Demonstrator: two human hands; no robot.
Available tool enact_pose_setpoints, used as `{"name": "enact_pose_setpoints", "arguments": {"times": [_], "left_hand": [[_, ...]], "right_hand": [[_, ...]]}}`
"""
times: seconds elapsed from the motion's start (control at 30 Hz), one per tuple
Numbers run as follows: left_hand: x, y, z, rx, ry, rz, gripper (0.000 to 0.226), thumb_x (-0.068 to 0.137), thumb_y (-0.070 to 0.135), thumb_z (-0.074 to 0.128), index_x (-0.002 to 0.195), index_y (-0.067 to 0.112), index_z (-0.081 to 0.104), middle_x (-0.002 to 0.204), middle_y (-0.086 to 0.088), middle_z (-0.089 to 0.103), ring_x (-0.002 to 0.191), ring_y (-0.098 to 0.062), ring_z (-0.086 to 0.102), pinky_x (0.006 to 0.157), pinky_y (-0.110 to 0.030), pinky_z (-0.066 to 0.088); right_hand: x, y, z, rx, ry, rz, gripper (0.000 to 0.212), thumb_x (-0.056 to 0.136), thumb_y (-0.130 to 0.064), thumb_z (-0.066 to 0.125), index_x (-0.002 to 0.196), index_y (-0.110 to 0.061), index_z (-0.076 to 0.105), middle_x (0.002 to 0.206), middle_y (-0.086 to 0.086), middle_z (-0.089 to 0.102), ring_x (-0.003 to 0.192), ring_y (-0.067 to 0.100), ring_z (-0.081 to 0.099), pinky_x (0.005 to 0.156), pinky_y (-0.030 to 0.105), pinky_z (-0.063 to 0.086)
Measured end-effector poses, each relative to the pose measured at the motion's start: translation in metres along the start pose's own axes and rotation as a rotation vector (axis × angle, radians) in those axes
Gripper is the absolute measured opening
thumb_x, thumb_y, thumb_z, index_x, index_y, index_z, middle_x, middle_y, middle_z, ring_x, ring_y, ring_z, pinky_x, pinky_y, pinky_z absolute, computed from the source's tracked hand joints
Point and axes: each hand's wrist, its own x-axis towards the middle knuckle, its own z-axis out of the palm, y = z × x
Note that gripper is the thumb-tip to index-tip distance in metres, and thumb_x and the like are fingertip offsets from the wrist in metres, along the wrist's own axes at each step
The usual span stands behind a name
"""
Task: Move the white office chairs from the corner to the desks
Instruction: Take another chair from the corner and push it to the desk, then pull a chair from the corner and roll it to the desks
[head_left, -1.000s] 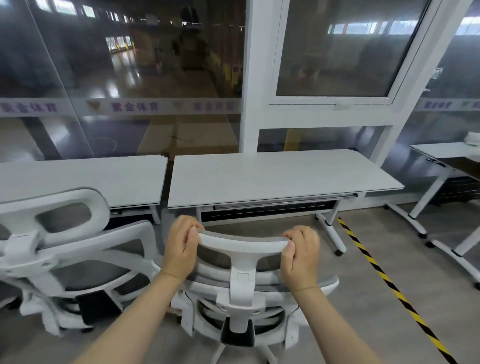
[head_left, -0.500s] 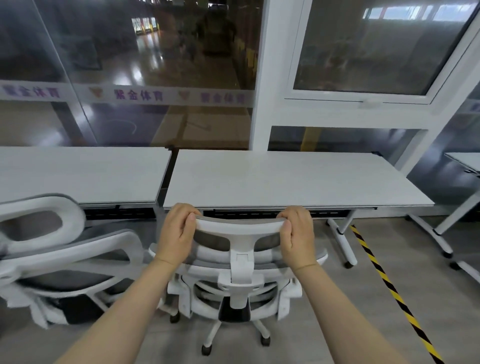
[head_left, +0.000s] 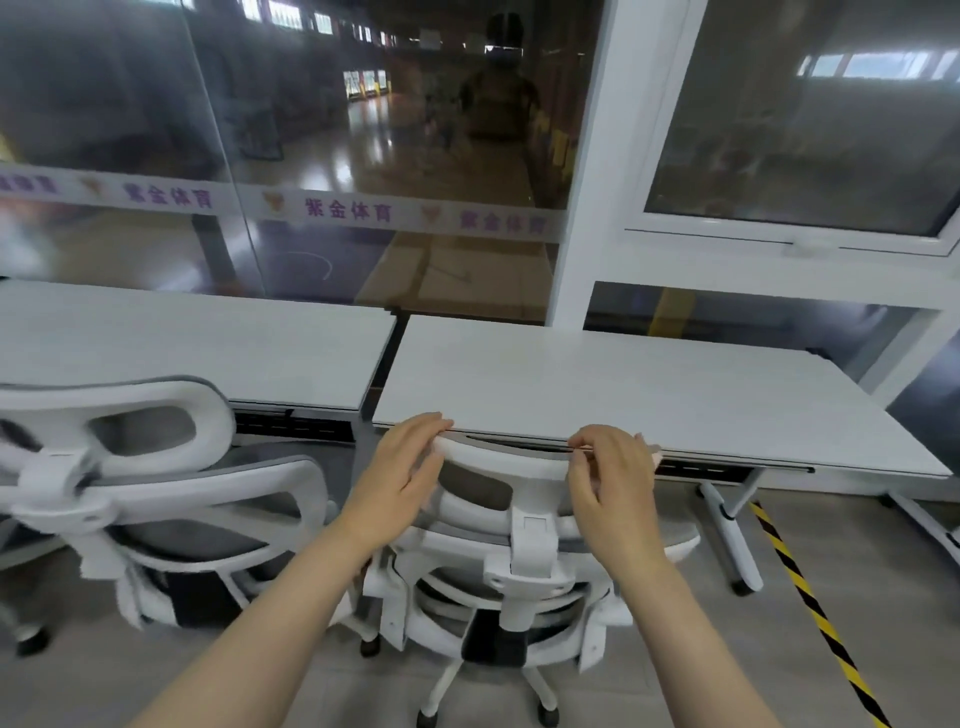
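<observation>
White mesh-backed office chair (head_left: 514, 566) at white rectangular worktop (head_left: 623, 395); left hand (head_left: 402, 480), right hand (head_left: 613, 483) grip loosened, fingers resting on headrest; glass wall (head_left: 311, 156) behind.

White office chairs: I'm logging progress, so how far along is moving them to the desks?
Done: one white chair already stands at the left desk. In hand: a second chair, its headrest level with the near edge of the right desk; the left hand and right hand lie on the headrest with loosened fingers. Left: letting go. No corner or other chairs show, so any remainder is unknown.
</observation>
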Motion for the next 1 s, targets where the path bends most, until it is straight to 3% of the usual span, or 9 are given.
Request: {"name": "enact_pose_setpoints", "arguments": {"times": [0.07,0.17,0.27,0.37,0.47,0.63,1.0], "left_hand": [[-0.013,-0.002,-0.011,0.043,-0.024,-0.019,0.042,0.101,0.037,0.039,0.143,0.035,0.039,0.148,0.021,0.032,0.138,0.007,0.021,0.111,-0.013,0.015],[-0.043,-0.011,-0.037,0.12,0.014,-0.054,0.043,0.101,0.037,0.041,0.143,0.033,0.04,0.147,0.021,0.033,0.137,0.008,0.023,0.113,-0.02,0.018],[-0.09,-0.023,-0.079,0.231,0.06,-0.131,0.045,0.096,0.043,0.041,0.141,0.035,0.042,0.143,0.025,0.033,0.134,0.012,0.022,0.111,-0.016,0.018],[-0.158,-0.037,-0.131,0.325,0.133,-0.248,0.041,0.095,0.028,0.051,0.136,0.027,0.05,0.143,0.015,0.042,0.133,-0.002,0.035,0.111,-0.023,0.025],[-0.247,-0.047,-0.184,0.454,0.234,-0.432,0.041,0.093,0.024,0.057,0.133,0.023,0.055,0.142,0.004,0.049,0.132,-0.014,0.042,0.11,-0.024,0.027],[-0.418,-0.033,-0.247,0.643,0.364,-0.802,0.039,0.096,0.029,0.053,0.135,0.021,0.052,0.143,0.002,0.047,0.134,-0.019,0.039,0.11,-0.033,0.024],[-0.729,0.069,-0.313,0.76,0.671,-1.362,0.039,0.097,0.03,0.051,0.135,0.022,0.052,0.142,0.006,0.049,0.133,-0.014,0.041,0.109,-0.032,0.03]], "right_hand": [[-0.002,-0.023,0.013,-0.018,-0.08,-0.075,0.021,0.089,-0.024,0.043,0.104,-0.026,0.057,0.105,-0.015,0.054,0.105,0.006,0.047,0.118,0.035,0.016],[-0.005,-0.063,0.041,-0.08,-0.211,-0.199,0.031,0.087,-0.027,0.044,0.114,-0.024,0.058,0.12,-0.008,0.056,0.119,0.013,0.047,0.121,0.042,0.015],[-0.013,-0.108,0.072,-0.058,-0.316,-0.28,0.037,0.088,-0.023,0.05,0.123,-0.018,0.058,0.13,-0.001,0.055,0.127,0.019,0.046,0.121,0.043,0.015],[-0.032,-0.158,0.106,0.023,-0.446,-0.335,0.042,0.087,-0.018,0.056,0.129,-0.013,0.054,0.133,0.005,0.053,0.127,0.024,0.042,0.116,0.046,0.027],[-0.065,-0.211,0.139,0.047,-0.601,-0.42,0.048,0.089,-0.019,0.056,0.136,-0.013,0.047,0.139,0.006,0.048,0.13,0.026,0.038,0.114,0.044,0.027],[-0.143,-0.311,0.177,0.137,-0.791,-0.546,0.049,0.09,-0.022,0.057,0.136,-0.014,0.046,0.136,0.007,0.048,0.128,0.027,0.039,0.113,0.039,0.029],[-0.336,-0.501,0.206,0.347,-1.039,-0.845,0.045,0.09,-0.019,0.058,0.133,-0.015,0.047,0.137,0.004,0.048,0.131,0.021,0.035,0.111,0.035,0.026]]}}
